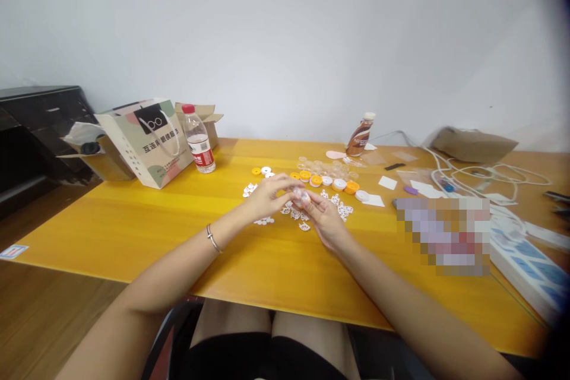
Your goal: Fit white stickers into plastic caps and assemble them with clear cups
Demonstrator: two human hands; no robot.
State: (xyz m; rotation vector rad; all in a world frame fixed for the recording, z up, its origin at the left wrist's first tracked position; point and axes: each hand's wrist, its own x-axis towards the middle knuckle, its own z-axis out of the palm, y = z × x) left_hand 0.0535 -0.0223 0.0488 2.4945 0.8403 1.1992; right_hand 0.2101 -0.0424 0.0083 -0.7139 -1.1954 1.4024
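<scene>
Both my hands meet over the middle of the yellow table [133,231]. My left hand [267,195], with a bracelet on its wrist, pinches a small clear round piece [301,195] from the left. My right hand [325,217] curls its fingers under and around the same piece. Below and around the hands lie several small white plastic parts [303,225]. Just behind them stands a row of orange and white round caps [332,181] and some clear discs [318,165].
A paper bag [149,139], a water bottle [199,139] and cardboard boxes [100,157] stand at the back left. A brown drink bottle [360,135] is behind the caps. White cables [481,175], paper slips and a power strip [529,264] fill the right side.
</scene>
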